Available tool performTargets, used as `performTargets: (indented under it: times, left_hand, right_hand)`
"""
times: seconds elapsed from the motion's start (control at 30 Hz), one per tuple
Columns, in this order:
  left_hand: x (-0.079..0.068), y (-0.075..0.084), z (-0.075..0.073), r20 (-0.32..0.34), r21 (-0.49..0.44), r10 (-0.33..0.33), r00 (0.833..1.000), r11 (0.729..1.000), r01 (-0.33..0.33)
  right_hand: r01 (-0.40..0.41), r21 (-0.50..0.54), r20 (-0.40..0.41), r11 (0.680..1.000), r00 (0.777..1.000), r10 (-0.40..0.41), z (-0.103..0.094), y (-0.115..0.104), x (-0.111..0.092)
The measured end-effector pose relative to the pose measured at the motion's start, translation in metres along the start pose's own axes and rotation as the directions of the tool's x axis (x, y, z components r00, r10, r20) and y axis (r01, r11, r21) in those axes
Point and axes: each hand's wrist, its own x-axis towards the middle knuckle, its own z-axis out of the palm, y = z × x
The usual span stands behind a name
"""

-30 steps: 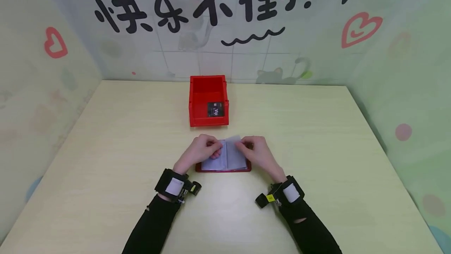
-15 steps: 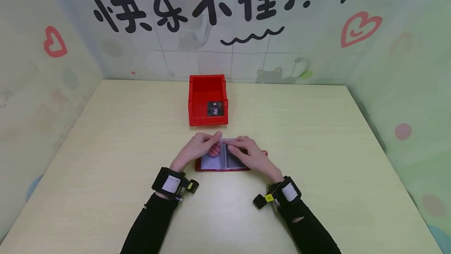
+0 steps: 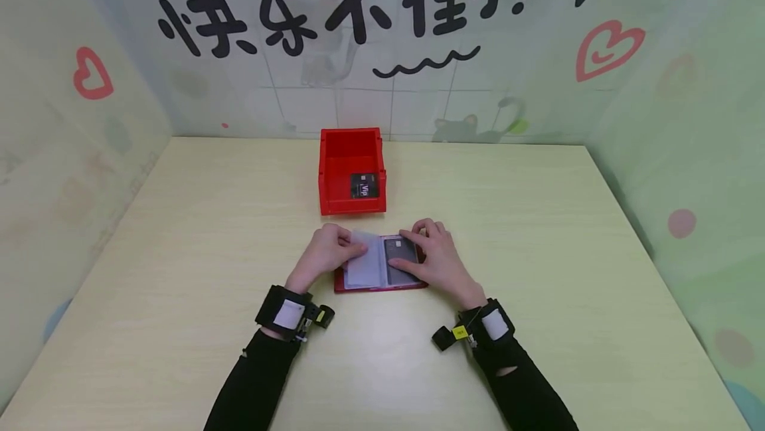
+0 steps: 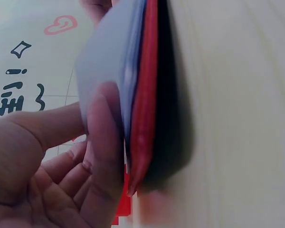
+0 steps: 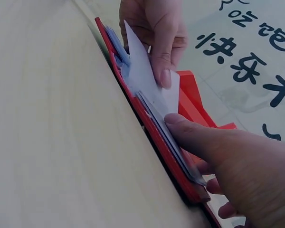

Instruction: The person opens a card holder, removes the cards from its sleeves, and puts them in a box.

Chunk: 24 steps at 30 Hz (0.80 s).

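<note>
A red card holder (image 3: 382, 290) lies spread on the table, its clear sleeve pages fanned to both sides. My left hand (image 3: 327, 252) pinches a lifted translucent page (image 3: 366, 265) between thumb and fingers; the left wrist view shows the thumb (image 4: 104, 128) against that page. A dark card (image 3: 399, 255) shows in the right-hand sleeve. Over that side is my right hand (image 3: 439, 258), its thumb on the page and index fingertip near the top edge. In the right wrist view, its thumb (image 5: 185, 130) touches the sleeves and the other fingers curl by the outer edge, partly hidden.
Behind the holder stands a red bin (image 3: 352, 208) with a black "Vip" card (image 3: 364, 186) inside. Printed backdrop walls enclose the pale wooden table (image 3: 179, 252) at the back and sides.
A page has gone over from the right side to the left, where my left hand now pinches it. My right hand has shifted slightly right and spread, uncovering the dark card.
</note>
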Motion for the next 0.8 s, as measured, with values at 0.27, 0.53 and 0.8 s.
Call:
performTargets:
  times: [0.27,0.53,0.8]
  left_hand:
    - [-0.007,0.002,0.002,-0.144,0.165,-0.001,0.99,0.986,0.025]
    - [-0.009,0.004,0.004,-0.189,0.25,-0.03,0.981,0.965,0.078]
    - [-0.012,0.01,0.012,-0.126,0.22,0.159,0.979,0.967,-0.129]
  right_hand:
    - [-0.078,0.059,0.01,0.995,0.997,0.078,-0.003,0.007,-0.002]
    - [-0.05,0.108,-0.006,0.993,0.999,0.051,-0.002,0.01,-0.002]
    - [-0.054,0.15,-0.01,0.987,0.998,0.057,-0.004,0.009,-0.001]
